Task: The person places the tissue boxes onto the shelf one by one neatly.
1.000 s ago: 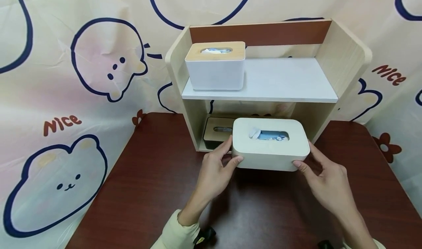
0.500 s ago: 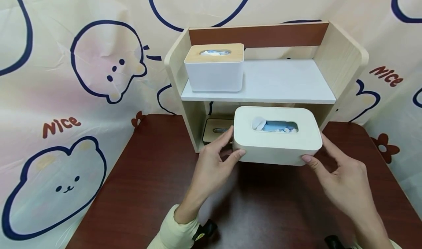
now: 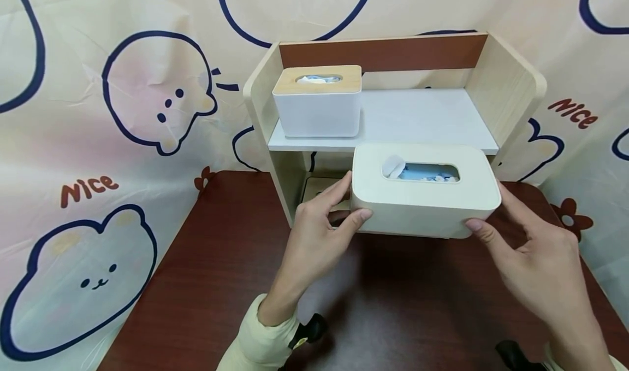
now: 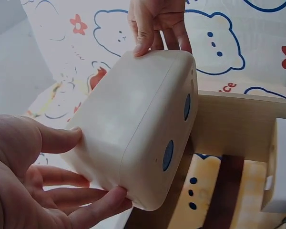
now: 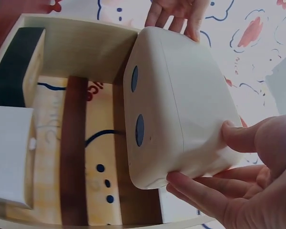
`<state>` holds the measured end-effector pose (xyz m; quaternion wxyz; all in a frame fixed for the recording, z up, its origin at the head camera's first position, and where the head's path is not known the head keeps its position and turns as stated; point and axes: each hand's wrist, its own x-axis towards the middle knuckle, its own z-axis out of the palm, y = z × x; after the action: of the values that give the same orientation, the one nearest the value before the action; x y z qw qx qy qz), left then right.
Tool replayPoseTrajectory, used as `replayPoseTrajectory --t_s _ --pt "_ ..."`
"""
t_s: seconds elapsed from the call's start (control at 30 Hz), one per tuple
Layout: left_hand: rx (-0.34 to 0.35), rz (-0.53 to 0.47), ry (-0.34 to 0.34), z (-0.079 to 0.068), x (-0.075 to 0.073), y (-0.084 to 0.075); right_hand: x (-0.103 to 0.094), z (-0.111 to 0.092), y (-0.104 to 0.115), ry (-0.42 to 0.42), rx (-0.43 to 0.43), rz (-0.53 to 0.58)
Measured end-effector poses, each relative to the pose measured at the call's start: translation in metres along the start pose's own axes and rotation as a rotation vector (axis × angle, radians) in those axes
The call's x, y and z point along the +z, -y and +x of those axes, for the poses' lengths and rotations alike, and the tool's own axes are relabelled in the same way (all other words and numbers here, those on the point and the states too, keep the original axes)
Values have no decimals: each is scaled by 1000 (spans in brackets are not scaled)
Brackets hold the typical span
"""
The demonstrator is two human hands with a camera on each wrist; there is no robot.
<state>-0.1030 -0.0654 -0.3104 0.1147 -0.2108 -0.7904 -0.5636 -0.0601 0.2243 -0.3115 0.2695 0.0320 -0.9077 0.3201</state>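
Note:
Both hands hold a cream tissue box (image 3: 427, 190) level in front of the shelf, its slotted top facing up and a tissue showing in the opening. My left hand (image 3: 314, 240) grips the left end, thumb on the front face. At the other end, my right hand (image 3: 545, 261) grips with its thumb (image 3: 481, 229) near the front right corner. In the left wrist view, the box's underside (image 4: 143, 157) shows round dark holes. The right wrist view shows the right fingertips (image 5: 174, 179) at its bottom corner.
A two-tier shelf (image 3: 506, 87) stands on a dark wood table (image 3: 196, 305). On its upper left sits a white tissue box with a wooden lid (image 3: 316, 109). Below, a dark box with a wooden lid (image 3: 316, 188) is partly hidden. A patterned cloth (image 3: 147, 196) hangs behind.
The cream tissue box has risen and shifted right, now overlapping the edge of the upper board. Both hands moved with it, the right one farther to the right.

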Motion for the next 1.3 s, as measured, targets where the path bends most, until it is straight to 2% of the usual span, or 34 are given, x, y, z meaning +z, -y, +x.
replayPoseTrajectory --t_s 0.23,0.37,0.5,0.73,0.9,1.17,1.3 --pt "32 21 3 12 -6 -15 -9 15 5 -57 -76 48" --pt "40 9 10 20 -10 -23 -12 24 7 -55 -95 110" --pt "53 2 11 27 -12 -29 -14 32 9 -39 -95 126" --pt "78 35 4 41 -15 -37 -20 47 10 -41 -112 196" --pt "67 34 4 57 -13 -38 -22 64 7 -47 -86 152" --pt "28 -11 -14 85 -5 -33 -17 90 0 -32 5 163" --pt "32 -23 -42 95 1 -30 -15 100 -3 -37 -11 168"
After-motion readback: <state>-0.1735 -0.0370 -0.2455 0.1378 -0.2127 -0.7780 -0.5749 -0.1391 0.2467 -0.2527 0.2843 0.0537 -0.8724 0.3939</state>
